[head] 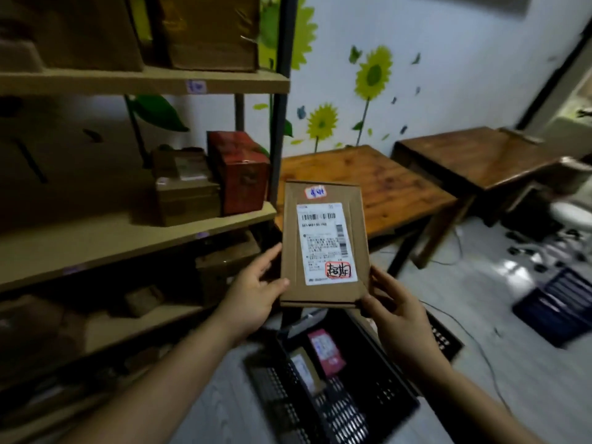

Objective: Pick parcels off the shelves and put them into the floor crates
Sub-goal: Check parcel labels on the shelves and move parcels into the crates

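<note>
two parcels in the crate, a third in hand, plenty left on the shelves

both hands hold a flat cardboard parcel (323, 245) label-up in the air: the left hand (256, 293) grasps its left edge with the thumb on top, and the right hand (397, 309) pinches its lower right corner. it hangs above the black floor crate (278, 402), clear of it and not yet dropped in. that crate already holds a pink parcel (326, 350) and a brown labelled parcel (304, 370). the shelves (128, 241) still carry a red box (240, 174), a stack of brown boxes (185, 187) and more above and below, so most of the picking looks to be left. a dark blue crate (557, 302) sits well apart to the right; its contents are too blurred to tell.
</note>
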Demonstrator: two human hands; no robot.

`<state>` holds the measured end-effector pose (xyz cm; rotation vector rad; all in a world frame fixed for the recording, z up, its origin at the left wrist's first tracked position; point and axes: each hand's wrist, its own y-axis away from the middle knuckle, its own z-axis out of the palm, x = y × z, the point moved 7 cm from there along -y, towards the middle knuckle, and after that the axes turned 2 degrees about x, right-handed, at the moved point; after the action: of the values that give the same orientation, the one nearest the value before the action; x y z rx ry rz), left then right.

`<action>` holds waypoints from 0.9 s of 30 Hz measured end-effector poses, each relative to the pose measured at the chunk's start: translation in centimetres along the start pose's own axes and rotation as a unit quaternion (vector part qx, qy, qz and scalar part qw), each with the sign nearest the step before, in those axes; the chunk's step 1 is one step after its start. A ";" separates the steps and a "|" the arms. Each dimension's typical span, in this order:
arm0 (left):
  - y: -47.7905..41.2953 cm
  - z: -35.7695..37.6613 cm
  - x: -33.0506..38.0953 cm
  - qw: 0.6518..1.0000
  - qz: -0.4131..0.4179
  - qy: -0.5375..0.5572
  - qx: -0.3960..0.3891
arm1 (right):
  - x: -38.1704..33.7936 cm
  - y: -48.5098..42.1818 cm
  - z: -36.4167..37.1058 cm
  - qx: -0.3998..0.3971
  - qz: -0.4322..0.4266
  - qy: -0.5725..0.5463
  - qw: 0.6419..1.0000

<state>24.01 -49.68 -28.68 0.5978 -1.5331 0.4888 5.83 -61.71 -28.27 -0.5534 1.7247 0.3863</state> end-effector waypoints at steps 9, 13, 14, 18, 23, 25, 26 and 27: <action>-1.6 9.1 -5.5 0.996 -0.077 -0.033 -0.044 | 6.6 -1.4 -7.4 -0.008 0.048 0.093 0.994; -3.5 12.9 -8.4 0.994 -0.097 -0.052 -0.023 | 10.2 -5.5 -8.2 -0.096 0.010 0.184 0.978; -4.3 13.9 -9.6 0.993 -0.107 -0.048 -0.008 | 11.7 -6.8 -8.4 -0.121 0.011 0.204 0.971; -7.4 18.5 -14.5 0.984 -0.156 -0.013 0.085 | 18.4 -12.8 -9.5 -0.228 0.026 0.249 0.941; -11.1 23.8 -21.9 0.972 -0.193 0.001 0.136 | 26.1 -19.2 -10.0 -0.314 0.001 0.308 0.898; -12.2 24.8 -25.7 0.966 -0.209 -0.019 0.151 | 29.8 -20.6 -9.5 -0.334 0.006 0.308 0.891; -12.7 25.1 -27.7 0.964 -0.214 -0.037 0.155 | 31.9 -21.2 -9.1 -0.343 0.009 0.307 0.888; -13.1 25.3 -29.4 0.961 -0.219 -0.055 0.157 | 33.7 -21.5 -8.7 -0.351 0.006 0.308 0.884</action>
<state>13.10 -73.68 -60.00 1.1974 -1.3786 0.3623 5.22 -89.47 -58.36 -1.2988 2.1781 0.9391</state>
